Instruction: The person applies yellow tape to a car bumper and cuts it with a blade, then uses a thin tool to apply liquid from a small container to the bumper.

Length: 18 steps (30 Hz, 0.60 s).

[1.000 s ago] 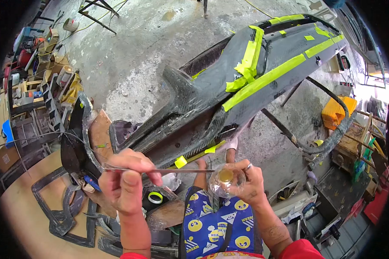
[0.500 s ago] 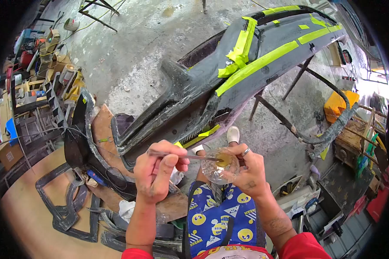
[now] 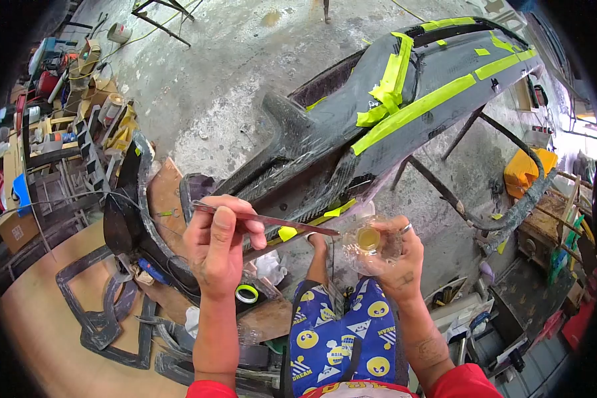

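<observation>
My left hand (image 3: 213,249) pinches a thin, flat metal stick (image 3: 288,224) between thumb and fingers. The stick slants slightly down to the right, its tip beside the near edge of a clear plastic cup (image 3: 359,261). That cup is gripped by my right hand (image 3: 399,266), which wears a ring, and a yellowish liquid (image 3: 368,239) shows in its bottom. Beyond both hands stretches a long dark car bumper (image 3: 298,149), with bright yellow-green tape (image 3: 414,114) stuck along it in strips.
Black metal legs (image 3: 438,189) prop the bumper above the concrete floor (image 3: 212,93). Left stands a tan board (image 3: 40,312) bearing dark frame pieces; a tape roll (image 3: 247,294) lies near my left forearm. Clutter lines the far left, and a yellow container (image 3: 529,169) sits at right.
The stick has come out of the cup, moving left with my left hand. My right hand and the cup have shifted right. The whole view has moved slightly.
</observation>
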Each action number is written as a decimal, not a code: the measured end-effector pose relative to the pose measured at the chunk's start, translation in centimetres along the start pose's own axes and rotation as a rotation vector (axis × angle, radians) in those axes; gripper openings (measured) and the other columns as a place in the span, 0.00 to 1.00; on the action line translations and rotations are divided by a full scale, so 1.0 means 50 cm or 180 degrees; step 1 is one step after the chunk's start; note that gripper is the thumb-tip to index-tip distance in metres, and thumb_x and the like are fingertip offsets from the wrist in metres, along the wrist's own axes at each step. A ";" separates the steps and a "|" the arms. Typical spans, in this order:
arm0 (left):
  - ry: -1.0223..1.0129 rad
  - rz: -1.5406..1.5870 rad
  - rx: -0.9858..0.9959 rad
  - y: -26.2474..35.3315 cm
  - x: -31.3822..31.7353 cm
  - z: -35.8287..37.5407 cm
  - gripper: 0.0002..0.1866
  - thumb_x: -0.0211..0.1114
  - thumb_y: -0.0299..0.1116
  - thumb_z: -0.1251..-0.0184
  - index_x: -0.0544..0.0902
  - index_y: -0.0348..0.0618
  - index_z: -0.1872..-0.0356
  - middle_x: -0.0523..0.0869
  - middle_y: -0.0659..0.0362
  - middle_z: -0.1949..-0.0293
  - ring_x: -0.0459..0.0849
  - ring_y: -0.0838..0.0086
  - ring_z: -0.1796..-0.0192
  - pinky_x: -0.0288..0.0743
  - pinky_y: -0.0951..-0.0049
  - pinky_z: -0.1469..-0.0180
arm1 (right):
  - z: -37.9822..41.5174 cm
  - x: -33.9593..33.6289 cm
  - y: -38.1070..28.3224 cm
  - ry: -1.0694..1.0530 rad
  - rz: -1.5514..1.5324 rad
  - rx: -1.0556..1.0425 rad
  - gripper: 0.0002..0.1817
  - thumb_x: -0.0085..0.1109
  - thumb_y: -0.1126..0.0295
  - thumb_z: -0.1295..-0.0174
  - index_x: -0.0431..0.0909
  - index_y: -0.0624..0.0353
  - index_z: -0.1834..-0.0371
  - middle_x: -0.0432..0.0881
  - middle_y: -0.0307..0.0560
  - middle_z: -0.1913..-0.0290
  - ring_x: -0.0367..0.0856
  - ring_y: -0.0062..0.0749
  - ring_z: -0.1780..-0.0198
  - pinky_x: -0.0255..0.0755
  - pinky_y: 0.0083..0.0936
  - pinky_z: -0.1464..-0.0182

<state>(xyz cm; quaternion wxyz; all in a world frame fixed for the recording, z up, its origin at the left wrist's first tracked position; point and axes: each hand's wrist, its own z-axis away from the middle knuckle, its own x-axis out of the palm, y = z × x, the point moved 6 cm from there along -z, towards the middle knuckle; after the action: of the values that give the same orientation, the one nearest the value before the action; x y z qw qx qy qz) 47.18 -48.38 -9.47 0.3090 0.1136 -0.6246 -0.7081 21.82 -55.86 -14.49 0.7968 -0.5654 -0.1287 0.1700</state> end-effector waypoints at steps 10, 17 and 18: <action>-0.0023 -0.0135 0.0278 0.023 0.010 -0.048 0.15 0.55 0.38 0.21 0.78 0.33 0.56 0.81 0.52 0.68 0.80 0.72 0.72 0.76 0.75 0.71 | 0.024 -0.021 0.036 -0.0124 -0.0197 0.0276 0.25 0.79 0.77 0.54 0.73 0.61 0.55 0.83 0.45 0.58 0.82 0.25 0.56 0.78 0.25 0.51; -0.0463 -0.0567 0.0377 0.011 0.036 -0.061 0.12 0.54 0.36 0.21 0.76 0.34 0.56 0.78 0.52 0.65 0.78 0.74 0.70 0.74 0.76 0.73 | 0.021 -0.019 0.047 -0.0104 -0.0459 0.0301 0.26 0.80 0.76 0.54 0.73 0.62 0.55 0.82 0.44 0.56 0.82 0.25 0.54 0.78 0.26 0.49; -0.0539 -0.0598 0.0412 0.012 0.040 -0.062 0.13 0.54 0.36 0.21 0.76 0.34 0.56 0.78 0.52 0.65 0.78 0.74 0.70 0.74 0.76 0.73 | 0.021 -0.021 0.051 -0.0091 -0.0462 0.0311 0.26 0.80 0.76 0.54 0.73 0.62 0.55 0.82 0.44 0.56 0.82 0.25 0.54 0.78 0.26 0.49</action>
<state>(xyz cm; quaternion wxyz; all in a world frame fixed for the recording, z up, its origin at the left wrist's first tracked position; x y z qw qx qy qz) 47.49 -52.10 -9.03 0.1795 0.1311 -0.6794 -0.6993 20.14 -54.62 -16.55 0.8317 -0.5125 -0.1723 0.1259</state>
